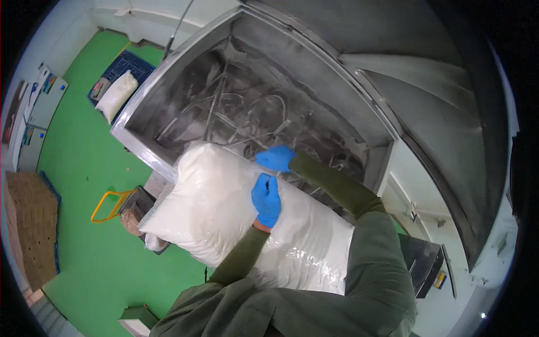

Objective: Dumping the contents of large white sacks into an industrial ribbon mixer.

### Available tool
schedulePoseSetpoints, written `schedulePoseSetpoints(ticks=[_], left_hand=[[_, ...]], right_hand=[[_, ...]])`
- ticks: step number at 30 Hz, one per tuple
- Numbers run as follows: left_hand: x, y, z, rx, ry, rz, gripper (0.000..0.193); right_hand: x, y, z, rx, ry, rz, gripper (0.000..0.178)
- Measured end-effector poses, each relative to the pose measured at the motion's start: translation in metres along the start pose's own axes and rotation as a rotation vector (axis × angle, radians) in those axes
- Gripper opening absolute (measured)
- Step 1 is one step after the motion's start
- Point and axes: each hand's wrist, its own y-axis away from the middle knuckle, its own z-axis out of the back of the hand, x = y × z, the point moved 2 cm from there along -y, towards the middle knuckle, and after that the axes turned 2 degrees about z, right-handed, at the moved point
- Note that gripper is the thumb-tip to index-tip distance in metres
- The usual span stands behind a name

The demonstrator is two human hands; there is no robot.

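Note:
A big, full, clear-white plastic bag [208, 205] of white material lies in front of me, its far side against the near rim of a metal mixing trough [143, 147]. My left hand [266, 201], in a blue glove, is over the bag's middle with fingers curled together; a small dark spot shows between them. Just beyond it, near the bag's far edge, my right hand [276, 158] is in a blue glove too, closed and slightly blurred. What either hand holds, if anything, I cannot make out. Powder-dusted mixing blades [216, 106] fill the trough's inside.
A raised metal lid [415, 90] stands behind the trough. Left on the green floor are a blue pallet [132, 67] with a white bag [119, 92], a trolley with a yellow handle [101, 208], and brown stacked goods [31, 224]. A dark box [418, 261] stands right.

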Motion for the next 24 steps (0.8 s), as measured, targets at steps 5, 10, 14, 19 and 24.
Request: schedulePoseSetpoints(ticks=[5,10,14,19,24], left_hand=[[0.009,0.001,-0.005,0.059,-0.042,-0.017,0.021],[0.014,0.000,-0.008,0.046,0.118,0.046,0.025],[0.011,-0.001,-0.007,0.143,-0.012,0.024,0.023],[0.014,0.010,-0.007,0.257,-0.792,-0.892,0.027],[0.039,0.040,0.005,0.766,-1.108,-0.446,0.039]], right_hand=[[-0.047,0.102,-0.029,-0.013,0.107,-0.134,0.030],[-0.056,0.187,-0.029,0.067,0.282,-0.206,0.024],[-0.082,0.271,-0.046,0.053,0.303,-0.196,0.021],[-0.094,0.410,-0.084,0.392,0.363,-0.720,0.026],[-0.034,0.565,-0.194,0.332,0.277,-0.906,0.036]])
